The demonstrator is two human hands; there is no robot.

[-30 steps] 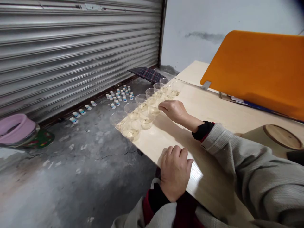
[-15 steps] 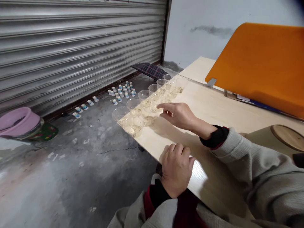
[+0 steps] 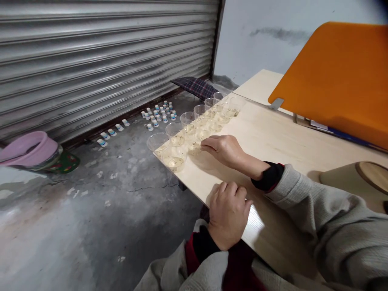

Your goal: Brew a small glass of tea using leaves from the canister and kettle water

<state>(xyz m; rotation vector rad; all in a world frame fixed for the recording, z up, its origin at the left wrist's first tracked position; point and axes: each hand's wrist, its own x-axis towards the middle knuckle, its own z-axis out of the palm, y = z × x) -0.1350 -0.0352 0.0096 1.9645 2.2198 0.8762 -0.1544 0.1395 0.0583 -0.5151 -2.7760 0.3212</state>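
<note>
Two rows of clear plastic cups [image 3: 174,158] holding pale liquid with specks stand along the left edge of a light wooden table [image 3: 273,137]. My right hand [image 3: 226,150] reaches across the table, and its bent fingertips pinch the near side of one clear cup [image 3: 194,146] in the inner row. My left hand [image 3: 228,212] lies palm down on the table's near edge, fingers curled together, holding nothing. Grey sleeves with dark cuffs cover both arms.
An orange board [image 3: 333,76] leans over the table at the right, with a round wooden-topped object [image 3: 374,174] nearer me. On the concrete floor are several small paper cups [image 3: 157,115], a plaid cloth [image 3: 195,87] and a pink basin [image 3: 28,147] by a metal roller shutter [image 3: 106,60].
My right hand drew back from a farther cup, spread its fingers, then closed them on a nearer cup in the inner row. The left hand stayed put. The view shifted slightly.
</note>
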